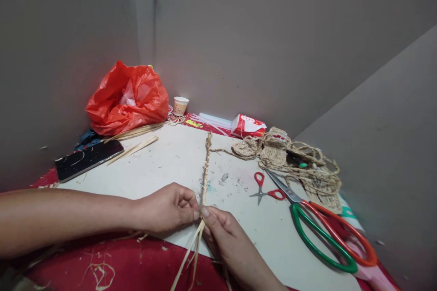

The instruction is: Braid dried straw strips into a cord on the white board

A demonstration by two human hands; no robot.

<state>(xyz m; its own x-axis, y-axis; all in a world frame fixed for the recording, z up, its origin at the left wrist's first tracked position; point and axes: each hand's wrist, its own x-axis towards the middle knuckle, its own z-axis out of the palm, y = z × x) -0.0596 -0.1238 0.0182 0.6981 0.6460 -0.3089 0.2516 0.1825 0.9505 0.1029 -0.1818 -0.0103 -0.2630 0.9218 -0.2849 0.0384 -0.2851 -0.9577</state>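
A thin braid of straw (206, 166) lies on the white board (164, 163), running away from me toward the back wall. My left hand (165, 208) pinches its near end from the left, fingers curled closed. From the right, my right hand (227, 236) meets it, thumb and fingers pressed on the same spot. Loose unbraided strands (191, 252) trail down from the pinch toward me over the red cloth (136, 268).
A black phone (88, 159) and straw strips lie at the left. A red plastic bag (128, 97), paper cup (180, 105) and red-white box (247, 126) stand at the back. Small red scissors (264, 188), large green-orange scissors (324, 232) and woven twine pieces (293, 159) lie at the right.
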